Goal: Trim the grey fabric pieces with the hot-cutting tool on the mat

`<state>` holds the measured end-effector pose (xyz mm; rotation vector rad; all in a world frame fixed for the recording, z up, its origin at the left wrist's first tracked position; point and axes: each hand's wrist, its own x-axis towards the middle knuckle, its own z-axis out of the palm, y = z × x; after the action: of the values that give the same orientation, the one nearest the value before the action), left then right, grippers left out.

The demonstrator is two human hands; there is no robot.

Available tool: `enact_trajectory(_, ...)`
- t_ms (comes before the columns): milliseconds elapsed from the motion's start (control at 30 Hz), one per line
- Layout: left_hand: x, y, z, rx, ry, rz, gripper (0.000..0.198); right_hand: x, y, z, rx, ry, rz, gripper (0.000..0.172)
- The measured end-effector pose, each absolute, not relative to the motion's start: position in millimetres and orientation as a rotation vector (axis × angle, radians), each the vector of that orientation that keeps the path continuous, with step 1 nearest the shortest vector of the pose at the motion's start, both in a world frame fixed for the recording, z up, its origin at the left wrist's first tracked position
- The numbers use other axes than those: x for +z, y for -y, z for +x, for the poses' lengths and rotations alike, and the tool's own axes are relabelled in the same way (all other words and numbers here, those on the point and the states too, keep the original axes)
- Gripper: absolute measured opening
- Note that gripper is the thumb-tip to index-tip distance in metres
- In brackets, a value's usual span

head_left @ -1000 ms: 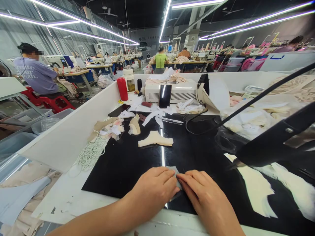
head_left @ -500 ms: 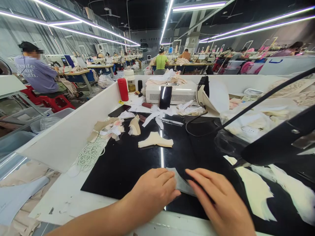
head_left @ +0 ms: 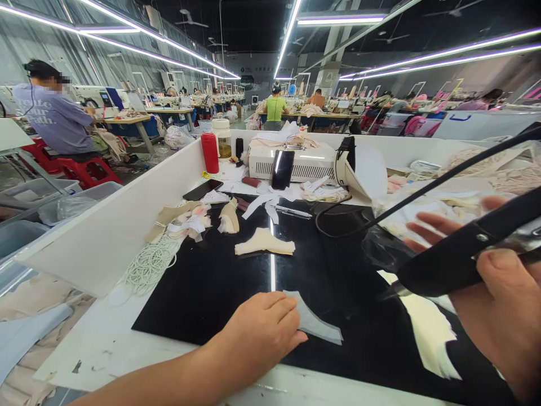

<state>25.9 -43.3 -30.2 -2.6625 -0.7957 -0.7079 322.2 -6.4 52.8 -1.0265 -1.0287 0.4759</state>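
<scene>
My left hand [head_left: 266, 324] lies over the near part of the black board, fingers together and curled down on a thin grey fabric piece [head_left: 319, 322]. The piece's curved right end sticks out flat past the fingers. My right hand [head_left: 494, 299] is round a black tool with a pointed tip [head_left: 448, 259], its thumb on the near side. Its fingers are stretched out and apart beyond the tool, which hides part of them. A small stack of cream fabric pieces [head_left: 265, 241] lies ahead of my left hand.
Cream cut pieces [head_left: 429, 327] lie under the tool, and a black cable [head_left: 406, 194] runs up from the board. Pale cord [head_left: 150, 262] is heaped at left. Behind stand a phone [head_left: 283, 169], a vented white box [head_left: 315, 160] and a red bottle [head_left: 210, 153]. Co-workers sit beyond.
My right hand has left the grey piece and moved right and up to the black tool. The left hand stays on the grey piece, more of which now shows. The view has shifted slightly.
</scene>
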Motion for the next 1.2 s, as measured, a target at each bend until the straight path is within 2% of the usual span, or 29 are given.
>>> enact_trajectory(100, -29, 44, 26, -0.720, 0.793, -2.654, 0.033, 60, -4, 303, 0.622, 0.983, -1.004, 0.050)
enact_trajectory(300, -30, 44, 26, -0.676, 0.787, -2.659, 0.032, 57, 5, 245, 0.646, 1.042, -0.843, 0.052)
enact_trajectory(500, -30, 44, 29, -0.809, 0.800, -2.645, 0.036, 43, 2, 202, 0.792, 1.022, -0.708, 0.052)
enact_trajectory(667, -34, 43, 31, -0.800, 0.775, -2.632, 0.032, 36, -1, 198, 0.786, 1.054, -0.699, 0.050)
enact_trajectory(1033, -33, 45, 31, -0.835, 0.805, -2.656, 0.036, 35, 0, 196, 0.749, 1.084, -0.730, 0.040)
enact_trajectory(1200, -32, 45, 29, -0.810, 0.797, -2.665, 0.035, 39, 0, 192, 0.780, 1.031, -0.711, 0.042)
